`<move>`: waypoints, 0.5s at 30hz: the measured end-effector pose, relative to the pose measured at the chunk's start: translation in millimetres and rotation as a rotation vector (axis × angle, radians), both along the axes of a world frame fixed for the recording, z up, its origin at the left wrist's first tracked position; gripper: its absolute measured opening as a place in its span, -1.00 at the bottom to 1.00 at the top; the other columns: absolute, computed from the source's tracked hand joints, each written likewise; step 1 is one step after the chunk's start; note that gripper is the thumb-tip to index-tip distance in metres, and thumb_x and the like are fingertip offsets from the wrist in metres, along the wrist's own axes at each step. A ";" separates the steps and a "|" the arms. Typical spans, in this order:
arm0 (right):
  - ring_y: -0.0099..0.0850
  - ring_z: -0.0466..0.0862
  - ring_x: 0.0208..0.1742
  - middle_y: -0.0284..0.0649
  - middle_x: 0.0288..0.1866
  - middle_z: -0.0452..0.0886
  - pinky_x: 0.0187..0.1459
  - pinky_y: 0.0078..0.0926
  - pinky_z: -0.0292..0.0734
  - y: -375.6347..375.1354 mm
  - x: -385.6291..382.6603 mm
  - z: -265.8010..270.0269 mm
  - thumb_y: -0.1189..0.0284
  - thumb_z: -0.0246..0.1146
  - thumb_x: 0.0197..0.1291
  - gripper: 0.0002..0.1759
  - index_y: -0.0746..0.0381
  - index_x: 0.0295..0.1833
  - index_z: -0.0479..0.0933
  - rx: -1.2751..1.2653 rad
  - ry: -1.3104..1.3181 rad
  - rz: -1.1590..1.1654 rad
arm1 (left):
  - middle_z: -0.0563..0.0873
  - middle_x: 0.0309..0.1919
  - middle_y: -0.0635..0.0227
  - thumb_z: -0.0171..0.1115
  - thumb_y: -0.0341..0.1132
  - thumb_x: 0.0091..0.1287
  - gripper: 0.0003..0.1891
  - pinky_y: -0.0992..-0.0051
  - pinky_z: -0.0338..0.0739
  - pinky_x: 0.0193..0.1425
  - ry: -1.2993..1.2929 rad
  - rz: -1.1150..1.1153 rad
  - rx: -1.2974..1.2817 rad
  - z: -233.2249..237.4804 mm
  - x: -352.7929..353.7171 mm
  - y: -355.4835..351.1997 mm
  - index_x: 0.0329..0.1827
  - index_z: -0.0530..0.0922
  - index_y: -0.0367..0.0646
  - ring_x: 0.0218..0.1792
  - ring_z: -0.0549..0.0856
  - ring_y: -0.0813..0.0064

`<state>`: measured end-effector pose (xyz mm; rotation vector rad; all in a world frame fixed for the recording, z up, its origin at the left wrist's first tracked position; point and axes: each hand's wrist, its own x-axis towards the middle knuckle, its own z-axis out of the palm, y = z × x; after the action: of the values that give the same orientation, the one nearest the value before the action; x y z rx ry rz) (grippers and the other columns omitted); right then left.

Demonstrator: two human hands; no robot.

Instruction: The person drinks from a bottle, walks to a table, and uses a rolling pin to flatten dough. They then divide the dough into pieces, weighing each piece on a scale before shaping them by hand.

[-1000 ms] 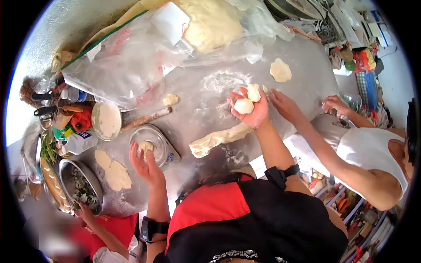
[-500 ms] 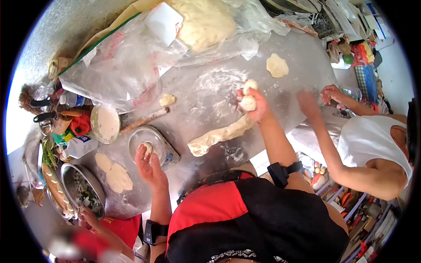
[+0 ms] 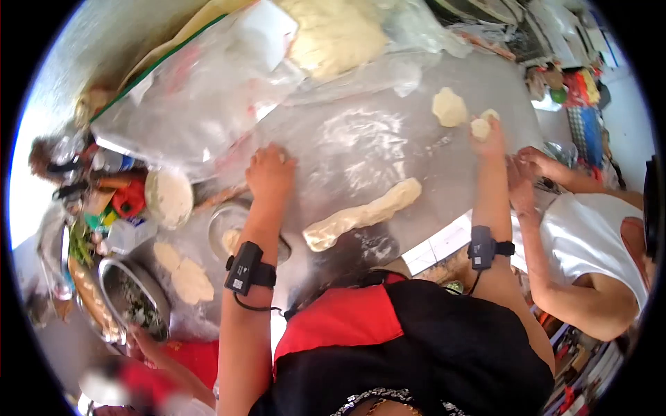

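Note:
My left hand [image 3: 272,173] reaches over the table with its fingers curled around a small dough piece [image 3: 282,158], mostly hidden under them. Out to the right, my right hand [image 3: 491,139] holds two dough balls [image 3: 480,129] at its fingertips, close to a flattened dough round [image 3: 450,107]. Between my arms lies a long dough roll [image 3: 364,215] on the floured table. Behind my left forearm, a round scale pan [image 3: 223,220] is partly hidden, with a lump of dough [image 3: 231,240] in it.
A big dough mass [image 3: 333,35] under plastic sheeting [image 3: 187,104] lies at the back. At left are a flour bowl [image 3: 168,199], a rolling pin [image 3: 220,197], flat dough pieces [image 3: 191,281] and a metal bowl of chopped greens [image 3: 142,301]. Co-workers stand on both sides, one's hands [image 3: 524,173] near my right forearm.
My left hand has moved from above the scale up to the small dough piece, leaving a lump in the pan. My right hand has carried the dough balls rightward, away from the roll.

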<state>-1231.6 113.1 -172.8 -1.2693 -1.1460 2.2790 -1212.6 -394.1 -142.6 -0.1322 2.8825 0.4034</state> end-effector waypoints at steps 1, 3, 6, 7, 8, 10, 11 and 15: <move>-0.15 0.62 0.01 -0.09 -0.09 0.61 -0.12 -0.11 0.61 1.2 -1.0 4.6 0.20 0.16 0.28 -0.57 0.21 0.15 0.37 0.023 -0.036 -0.002 | 0.61 0.03 0.11 0.27 -0.35 0.09 -0.63 0.14 0.49 0.05 -0.094 0.025 0.007 -6.0 -8.1 6.4 0.00 0.56 -0.19 0.11 0.55 0.02; -0.10 0.57 0.09 -0.05 0.01 0.58 -0.01 -0.08 0.55 15.5 -9.7 5.5 0.15 0.21 0.23 -0.45 0.23 0.23 0.34 0.259 -0.085 -0.113 | 0.61 0.03 0.12 0.24 -0.35 0.14 -0.62 0.19 0.51 0.04 -0.043 -0.023 0.152 -37.4 -9.2 -2.6 0.05 0.54 -0.19 0.06 0.59 0.08; -0.02 0.51 0.16 0.02 0.15 0.51 0.13 -0.07 0.44 7.7 -12.5 -16.3 0.10 0.28 0.13 -0.27 0.28 0.32 0.30 1.268 -0.372 0.001 | 0.63 -0.02 0.14 0.16 -0.33 0.23 -0.65 0.28 0.54 -0.01 -0.056 0.188 0.840 -30.1 -5.7 19.8 0.08 0.52 -0.21 -0.05 0.63 0.19; 0.00 0.50 0.18 0.05 0.19 0.48 0.18 -0.08 0.41 -0.9 -8.3 -27.2 0.08 0.31 0.10 -0.22 0.30 0.34 0.29 1.711 -0.507 0.114 | 0.63 -0.04 0.15 0.13 -0.32 0.26 -0.66 0.30 0.54 -0.03 -0.081 0.318 1.145 -16.0 0.7 33.0 0.09 0.51 -0.22 -0.09 0.64 0.24; 0.02 0.49 0.18 0.09 0.21 0.46 0.22 -0.10 0.36 -11.3 -11.8 -37.4 0.08 0.32 0.08 -0.21 0.34 0.32 0.29 1.628 -0.406 0.288 | 0.63 -0.07 0.18 0.11 -0.29 0.29 -0.65 0.33 0.55 -0.05 -0.231 0.466 1.387 -0.9 1.6 41.7 0.12 0.50 -0.21 -0.10 0.63 0.29; 0.00 0.51 0.15 0.10 0.20 0.46 0.23 -0.16 0.35 -34.7 -23.3 -46.8 0.10 0.36 0.03 -0.21 0.37 0.28 0.32 1.528 -0.441 0.462 | 0.62 -0.13 0.23 0.07 -0.23 0.35 -0.62 0.38 0.56 -0.11 -0.546 0.774 1.849 26.5 5.5 53.7 0.17 0.48 -0.19 -0.12 0.62 0.39; -0.05 0.52 0.14 0.08 0.17 0.48 0.20 -0.19 0.38 -47.7 -29.2 -46.8 0.12 0.38 0.00 -0.22 0.37 0.25 0.35 1.514 -0.581 0.472 | 0.63 -0.14 0.22 0.09 -0.21 0.35 -0.64 0.40 0.56 -0.16 -0.620 0.787 1.963 30.9 11.4 55.8 0.14 0.49 -0.18 -0.16 0.63 0.39; -0.21 0.57 0.05 0.01 0.12 0.52 0.02 -0.34 0.50 -57.4 -39.5 -72.2 0.21 0.46 -0.11 -0.23 0.34 0.21 0.40 0.864 -0.474 0.396 | 0.65 -0.17 0.18 0.15 -0.11 0.35 -0.64 0.47 0.54 -0.30 -0.797 0.742 2.150 32.3 30.0 57.0 0.05 0.51 -0.18 -0.30 0.63 0.38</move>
<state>-1271.1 55.7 -245.0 -1.2770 -2.3657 1.3452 -1182.6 -337.1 -110.3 -0.6411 0.4912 2.3054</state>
